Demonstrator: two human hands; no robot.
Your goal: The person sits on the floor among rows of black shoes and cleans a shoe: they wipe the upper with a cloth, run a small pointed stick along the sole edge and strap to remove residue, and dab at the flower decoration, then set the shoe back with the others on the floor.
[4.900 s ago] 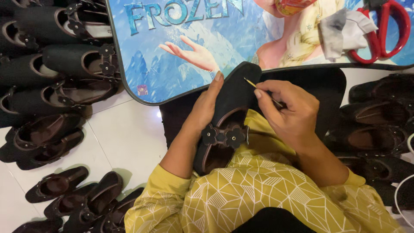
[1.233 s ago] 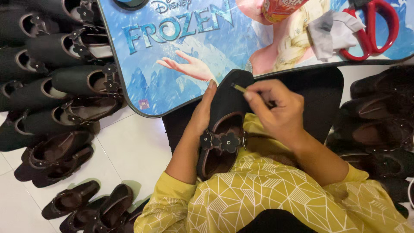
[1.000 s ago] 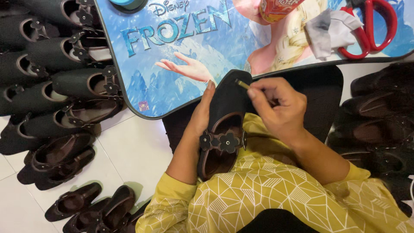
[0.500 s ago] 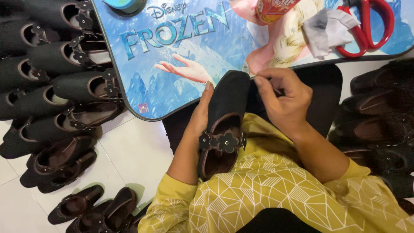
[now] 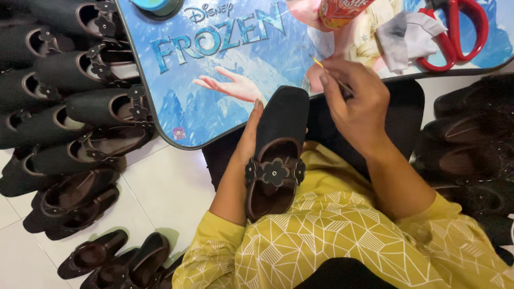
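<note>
Left hand [image 5: 247, 142] cups my black shoe [image 5: 278, 155] (flower strap up); right hand [image 5: 356, 104] pinches thin stick [image 5: 319, 63].

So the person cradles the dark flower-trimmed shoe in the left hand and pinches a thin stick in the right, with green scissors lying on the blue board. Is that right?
Nearly. In the head view the left hand does cradle the shoe and the right hand pinches a thin stick, but the scissors on the blue board have red handles, not green.
</note>
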